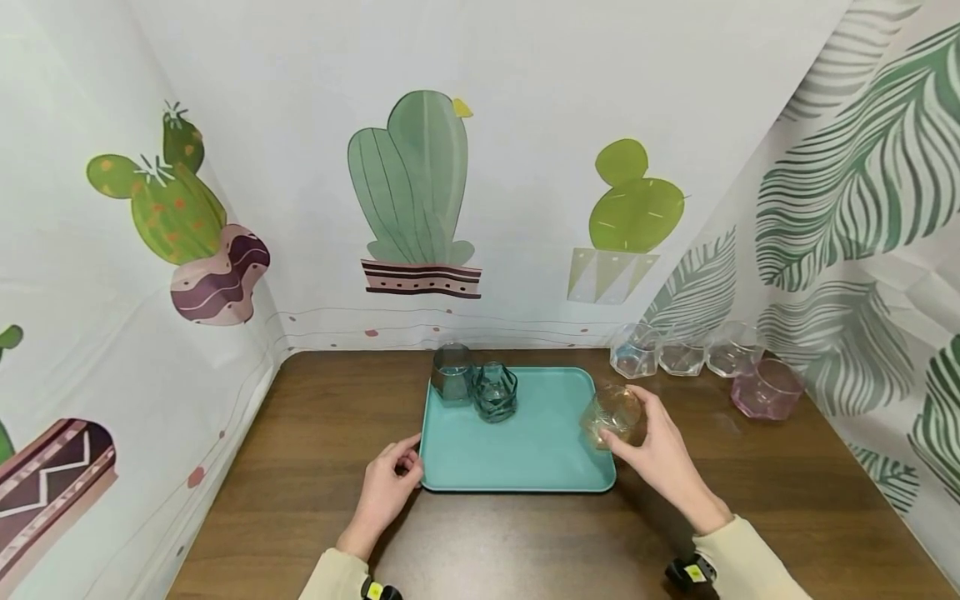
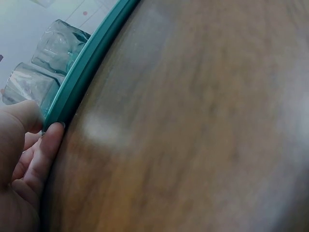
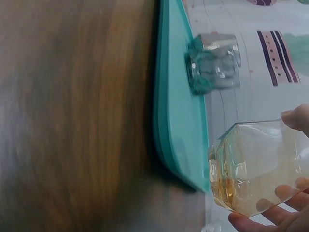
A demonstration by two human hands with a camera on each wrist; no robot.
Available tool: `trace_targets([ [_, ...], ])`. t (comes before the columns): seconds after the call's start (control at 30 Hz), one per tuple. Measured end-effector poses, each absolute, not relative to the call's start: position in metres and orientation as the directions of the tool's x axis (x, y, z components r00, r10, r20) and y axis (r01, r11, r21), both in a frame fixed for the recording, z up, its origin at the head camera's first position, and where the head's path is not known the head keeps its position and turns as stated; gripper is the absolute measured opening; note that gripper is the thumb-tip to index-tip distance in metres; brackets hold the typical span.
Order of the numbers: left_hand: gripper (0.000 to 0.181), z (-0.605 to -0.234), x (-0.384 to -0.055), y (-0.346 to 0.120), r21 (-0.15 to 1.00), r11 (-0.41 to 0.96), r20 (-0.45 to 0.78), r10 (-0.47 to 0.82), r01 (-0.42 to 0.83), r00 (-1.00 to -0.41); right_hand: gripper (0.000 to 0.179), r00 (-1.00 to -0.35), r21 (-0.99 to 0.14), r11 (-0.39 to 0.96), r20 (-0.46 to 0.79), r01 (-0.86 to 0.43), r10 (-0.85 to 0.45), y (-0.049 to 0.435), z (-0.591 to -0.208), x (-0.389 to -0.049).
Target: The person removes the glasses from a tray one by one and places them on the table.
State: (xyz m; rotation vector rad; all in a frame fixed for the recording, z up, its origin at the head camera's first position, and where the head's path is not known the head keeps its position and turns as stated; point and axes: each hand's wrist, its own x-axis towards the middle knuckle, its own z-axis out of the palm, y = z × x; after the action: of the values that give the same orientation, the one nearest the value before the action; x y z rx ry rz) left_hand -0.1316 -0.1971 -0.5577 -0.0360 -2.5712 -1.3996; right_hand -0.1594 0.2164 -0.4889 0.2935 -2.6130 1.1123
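Right wrist view: right grip (image 3: 292, 217) and amber glass (image 3: 260, 166) cut off at right; clear item (image 3: 211, 228) at bottom edge — too little shown to identify. Left wrist view: left grip (image 2: 29, 179) and tray (image 2: 89, 65) cropped — worktop (image 2: 193, 121) blurred.

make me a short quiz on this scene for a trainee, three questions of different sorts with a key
1. Multiple choice: what colour is the glass tumbler in the right hand?
A) pink
B) amber
C) teal

2. Fill the gap: seen from the person's side, the left hand touches the ____ rim of the teal tray.

3. Count: how many tumblers stand on the wooden table, off the tray and not held?

Key:
1. B
2. left
3. four: the pink tumbler and three clear tumblers in a row
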Motion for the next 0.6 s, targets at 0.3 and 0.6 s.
trace_targets([
  [0.3, 0.043, -0.557, -0.130, -0.198, 0.816, 0.564, 0.200, -0.077, 0.123, -0.977, 0.075, -0.937, -0.671, 0.690, 0.347, -0.272, -0.032, 0.240, -0.489, -0.164],
  [0.6, 0.043, -0.558, -0.131, -0.198, 0.817, 0.563, 0.199, -0.075, 0.123, -0.977, 0.074, -0.944, -0.671, 0.710, 0.327, -0.211, 0.029, 0.264, -0.488, -0.170],
])
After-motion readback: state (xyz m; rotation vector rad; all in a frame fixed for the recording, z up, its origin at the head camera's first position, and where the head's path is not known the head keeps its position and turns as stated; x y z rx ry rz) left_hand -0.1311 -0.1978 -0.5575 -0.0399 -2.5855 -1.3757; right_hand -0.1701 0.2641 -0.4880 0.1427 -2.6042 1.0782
